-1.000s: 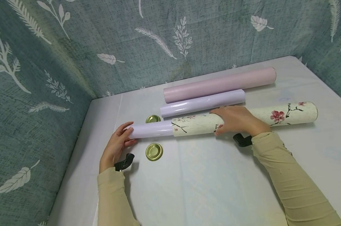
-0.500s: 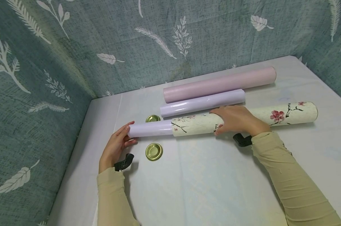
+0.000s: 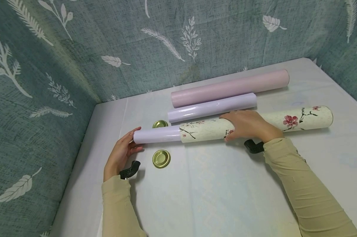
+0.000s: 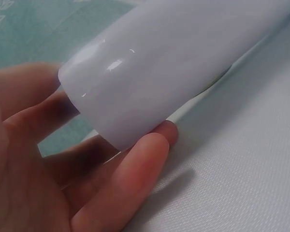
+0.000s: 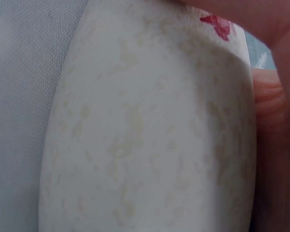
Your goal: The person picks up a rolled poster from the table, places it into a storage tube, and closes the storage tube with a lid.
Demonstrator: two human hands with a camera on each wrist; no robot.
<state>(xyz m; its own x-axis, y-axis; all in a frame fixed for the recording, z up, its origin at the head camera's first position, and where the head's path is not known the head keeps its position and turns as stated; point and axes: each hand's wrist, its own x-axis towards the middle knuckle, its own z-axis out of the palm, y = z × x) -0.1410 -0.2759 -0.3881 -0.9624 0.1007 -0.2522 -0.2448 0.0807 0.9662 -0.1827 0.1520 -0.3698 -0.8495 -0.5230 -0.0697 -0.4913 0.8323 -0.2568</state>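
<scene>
I see a white table [image 3: 226, 197] set against leaf-print fabric walls. At its twelve o'clock edge lies a pink tube [image 3: 230, 88], with a lilac roll [image 3: 212, 107] touching it just nearer. A floral tube [image 3: 302, 119] crosses the middle, another lilac roll [image 3: 156, 135] sticking out toward nine o'clock. Two gold lids [image 3: 161, 158] flank that end.

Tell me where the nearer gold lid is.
In the head view the gold lid lies flat on the table, just right of the left hand and in front of the lilac roll.
</scene>
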